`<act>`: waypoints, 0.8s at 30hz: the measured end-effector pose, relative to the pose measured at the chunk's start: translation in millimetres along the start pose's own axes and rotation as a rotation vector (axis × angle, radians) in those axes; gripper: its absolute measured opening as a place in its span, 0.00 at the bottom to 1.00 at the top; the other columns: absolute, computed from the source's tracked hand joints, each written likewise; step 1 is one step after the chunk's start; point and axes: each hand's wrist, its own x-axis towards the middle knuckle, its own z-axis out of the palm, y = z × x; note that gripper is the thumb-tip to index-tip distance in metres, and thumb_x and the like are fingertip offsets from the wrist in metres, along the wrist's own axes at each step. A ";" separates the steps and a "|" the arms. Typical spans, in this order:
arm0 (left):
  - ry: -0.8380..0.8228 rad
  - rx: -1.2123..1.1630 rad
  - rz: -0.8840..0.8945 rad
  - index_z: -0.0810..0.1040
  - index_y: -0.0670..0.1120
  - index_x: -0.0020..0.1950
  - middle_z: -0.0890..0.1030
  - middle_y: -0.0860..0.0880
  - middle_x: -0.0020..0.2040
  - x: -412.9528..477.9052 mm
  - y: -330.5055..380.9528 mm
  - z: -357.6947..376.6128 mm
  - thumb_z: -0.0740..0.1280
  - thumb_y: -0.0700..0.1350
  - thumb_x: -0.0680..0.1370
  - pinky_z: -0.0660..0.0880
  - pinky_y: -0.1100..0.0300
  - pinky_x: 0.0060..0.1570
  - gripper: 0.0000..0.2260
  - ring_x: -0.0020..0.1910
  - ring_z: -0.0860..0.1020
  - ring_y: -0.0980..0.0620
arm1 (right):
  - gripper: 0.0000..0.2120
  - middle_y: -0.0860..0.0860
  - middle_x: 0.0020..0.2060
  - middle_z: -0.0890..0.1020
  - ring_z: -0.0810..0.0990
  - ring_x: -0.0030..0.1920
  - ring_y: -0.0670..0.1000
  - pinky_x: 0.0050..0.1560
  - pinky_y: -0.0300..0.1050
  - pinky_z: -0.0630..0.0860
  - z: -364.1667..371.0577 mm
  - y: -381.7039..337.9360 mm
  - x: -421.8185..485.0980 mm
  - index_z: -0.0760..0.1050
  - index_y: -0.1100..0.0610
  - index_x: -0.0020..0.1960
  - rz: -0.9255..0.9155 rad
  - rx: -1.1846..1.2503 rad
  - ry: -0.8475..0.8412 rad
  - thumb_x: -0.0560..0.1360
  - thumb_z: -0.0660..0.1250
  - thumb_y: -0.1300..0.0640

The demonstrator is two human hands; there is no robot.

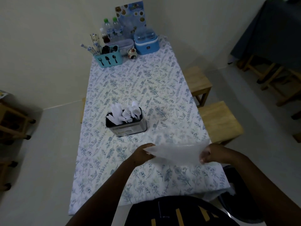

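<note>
A thin translucent plastic bag (177, 152) is stretched between my two hands, just above the near part of the table. My left hand (143, 154) pinches its left edge. At its right edge my right hand (210, 154) grips it with curled fingers. Beyond the bag stands a metal tin (128, 127) holding several white plastic spoons and forks. The table (130, 88) wears a cloth with a blue leaf pattern.
At the far end stand a blue cutlery caddy (108, 59), water bottles (112, 30), a blue lidded box (146, 44), a small jar (131, 53) and a menu card (132, 17). Wooden stools (219, 121) line the right side. A wall runs along the left.
</note>
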 end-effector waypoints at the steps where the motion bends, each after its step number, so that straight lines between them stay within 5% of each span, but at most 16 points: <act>1: -0.013 -0.009 -0.046 0.79 0.43 0.57 0.81 0.47 0.52 -5.1 -5.5 1.3 0.71 0.40 0.74 0.77 0.55 0.54 0.12 0.52 0.79 0.47 | 0.04 0.42 0.35 0.83 0.79 0.34 0.34 0.35 0.25 0.70 1.4 -1.6 0.7 0.83 0.54 0.43 -0.006 0.021 -0.035 0.70 0.74 0.61; 3: 0.000 -0.085 -0.157 0.78 0.45 0.58 0.81 0.47 0.52 -14.8 -16.8 5.4 0.73 0.36 0.72 0.78 0.53 0.56 0.16 0.55 0.79 0.46 | 0.03 0.41 0.35 0.85 0.81 0.38 0.35 0.39 0.26 0.72 5.5 -6.2 2.1 0.83 0.52 0.43 -0.043 0.101 -0.034 0.70 0.74 0.58; 7: 0.058 -0.034 -0.225 0.82 0.49 0.49 0.84 0.47 0.47 -22.7 -38.9 15.3 0.73 0.53 0.64 0.78 0.51 0.51 0.16 0.49 0.82 0.47 | 0.11 0.51 0.42 0.83 0.82 0.41 0.47 0.40 0.38 0.75 21.8 0.8 16.6 0.78 0.58 0.45 -0.089 0.487 0.110 0.68 0.74 0.52; 10: 0.143 -0.108 -0.285 0.80 0.44 0.46 0.84 0.44 0.44 -31.9 -36.0 21.3 0.68 0.40 0.73 0.79 0.52 0.44 0.03 0.42 0.82 0.47 | 0.01 0.54 0.42 0.79 0.79 0.39 0.48 0.37 0.41 0.75 39.8 6.3 27.9 0.74 0.56 0.45 0.000 0.701 0.143 0.74 0.65 0.59; 15: 0.221 -0.335 -0.452 0.78 0.38 0.49 0.82 0.45 0.44 -33.9 -33.9 32.3 0.58 0.34 0.79 0.76 0.63 0.37 0.09 0.41 0.81 0.50 | 0.10 0.56 0.51 0.79 0.77 0.48 0.53 0.44 0.43 0.71 61.5 13.2 55.8 0.77 0.56 0.53 0.170 0.482 0.410 0.79 0.58 0.61; 19: 0.292 -0.295 -0.509 0.78 0.40 0.46 0.83 0.40 0.47 -24.0 -36.8 39.8 0.60 0.40 0.76 0.81 0.49 0.45 0.08 0.43 0.82 0.44 | 0.13 0.54 0.47 0.79 0.77 0.51 0.56 0.51 0.46 0.72 68.3 10.6 64.1 0.78 0.63 0.56 0.210 0.342 0.570 0.79 0.61 0.55; 24: 0.419 0.195 -0.498 0.68 0.41 0.61 0.77 0.43 0.56 -23.5 -18.3 53.4 0.59 0.37 0.73 0.77 0.53 0.51 0.16 0.54 0.77 0.45 | 0.15 0.57 0.45 0.82 0.78 0.45 0.57 0.41 0.45 0.70 71.8 2.7 69.8 0.79 0.60 0.48 0.283 0.209 0.648 0.77 0.63 0.48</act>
